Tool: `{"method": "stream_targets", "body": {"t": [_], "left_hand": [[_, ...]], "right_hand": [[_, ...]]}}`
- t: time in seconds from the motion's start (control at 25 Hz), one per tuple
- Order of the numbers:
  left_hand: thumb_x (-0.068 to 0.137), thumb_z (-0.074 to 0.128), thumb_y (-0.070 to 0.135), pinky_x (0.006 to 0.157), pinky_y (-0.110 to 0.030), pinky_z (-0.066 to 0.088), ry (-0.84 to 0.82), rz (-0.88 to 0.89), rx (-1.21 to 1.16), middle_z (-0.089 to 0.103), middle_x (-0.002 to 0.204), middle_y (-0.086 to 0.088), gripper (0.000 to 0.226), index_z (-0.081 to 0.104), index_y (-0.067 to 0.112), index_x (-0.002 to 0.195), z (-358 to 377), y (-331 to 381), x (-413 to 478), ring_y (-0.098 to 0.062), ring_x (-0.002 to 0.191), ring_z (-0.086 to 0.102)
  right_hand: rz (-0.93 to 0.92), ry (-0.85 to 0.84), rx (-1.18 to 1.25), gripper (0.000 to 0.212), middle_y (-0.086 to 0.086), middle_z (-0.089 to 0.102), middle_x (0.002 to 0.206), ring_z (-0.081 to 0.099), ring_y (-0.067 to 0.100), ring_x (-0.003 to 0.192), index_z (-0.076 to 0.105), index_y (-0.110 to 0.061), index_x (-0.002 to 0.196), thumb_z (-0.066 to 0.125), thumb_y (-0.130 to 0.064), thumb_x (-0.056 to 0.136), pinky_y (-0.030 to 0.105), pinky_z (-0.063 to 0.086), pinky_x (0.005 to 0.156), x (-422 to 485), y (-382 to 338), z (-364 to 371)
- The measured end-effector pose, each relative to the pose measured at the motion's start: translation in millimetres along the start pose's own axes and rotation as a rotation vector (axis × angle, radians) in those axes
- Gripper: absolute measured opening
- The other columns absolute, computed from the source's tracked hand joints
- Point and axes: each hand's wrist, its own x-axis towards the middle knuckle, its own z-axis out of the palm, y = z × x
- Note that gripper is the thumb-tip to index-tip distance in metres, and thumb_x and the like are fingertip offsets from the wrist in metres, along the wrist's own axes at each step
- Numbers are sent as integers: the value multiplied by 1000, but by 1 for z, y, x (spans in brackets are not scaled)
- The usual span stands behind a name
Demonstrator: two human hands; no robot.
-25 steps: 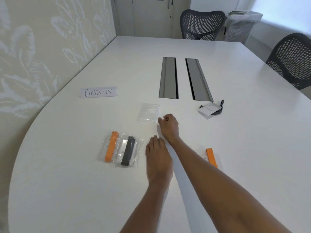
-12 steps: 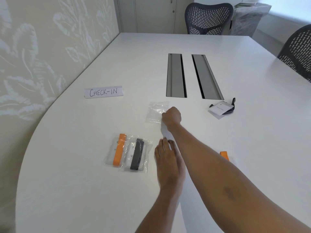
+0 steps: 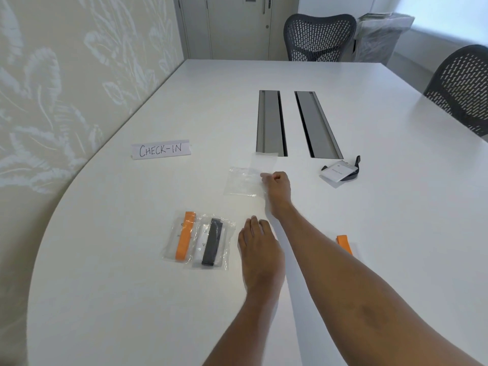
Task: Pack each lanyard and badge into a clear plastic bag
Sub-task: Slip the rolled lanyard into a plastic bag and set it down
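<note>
1. We see the right hand (image 3: 277, 186) reached forward over the white table (image 3: 369, 207), its fingers curled together and pinched on the near right corner of an empty clear plastic bag (image 3: 244, 182); a second clear sheet appears to lift from that pinch toward the far side, though we cannot tell whether it is a separate bag
2. The left hand (image 3: 260, 252) lies flat, palm down, fingers straight and close together, holding nothing, just right of the packed bags
3. Two packed bags lie side by side near the left hand: one holds an orange lanyard (image 3: 184, 239), the other a black lanyard (image 3: 212, 241) with a white badge under it
4. An unpacked white badge (image 3: 335, 173) with a dark lanyard (image 3: 355, 170) rests well to the right of the empty bag, near the two grey cable troughs (image 3: 270, 122)
5. A further orange lanyard (image 3: 344, 243) shows just beyond the right forearm, partly hidden by it
6. A paper sign reading CHECK-IN (image 3: 161, 149) lies to the left, and two mesh chairs (image 3: 319, 38) stand at the table's far edges
</note>
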Motion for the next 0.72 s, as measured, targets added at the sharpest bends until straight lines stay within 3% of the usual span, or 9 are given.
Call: {"method": "stream_targets", "body": {"t": [0.12,0.24,0.32,0.44,0.72], "left_hand": [[99,42,5,126,-42,30,21,1,10,46,160,-13,48,51,9,146,3,-2,-2,-29,153,38],[99,44,2,125,-42,31,34,2,-21,43,162,-13,54,44,10,153,-1,-2,-2,-29,152,38],[97,44,-6,124,-43,36,125,-78,-142,40,164,-16,63,36,7,159,-12,0,-2,-32,152,39],[94,47,-13,120,-49,41,295,-184,-340,46,156,-22,62,40,0,154,-32,4,-12,-39,147,45],[105,57,11,124,-43,35,266,97,-366,48,160,-12,55,41,5,157,-62,4,-51,-28,149,44]], "right_hand": [[-53,-11,164,17,9,77,111,68,18,100,45,-9,109,53,4,100,29,52,96,-17,8,-23],[-133,-21,99,26,11,77,110,70,16,101,54,-3,127,47,6,103,27,54,100,-40,17,-40],[-171,-37,54,25,14,76,110,70,21,105,60,0,123,46,7,104,31,54,101,-62,21,-53],[-253,-68,-89,23,13,77,104,73,22,103,66,-2,113,48,6,102,31,56,97,-99,27,-73],[-333,-60,-227,29,-5,77,90,72,9,89,71,-16,101,50,4,99,18,51,80,-172,37,-113]]}}
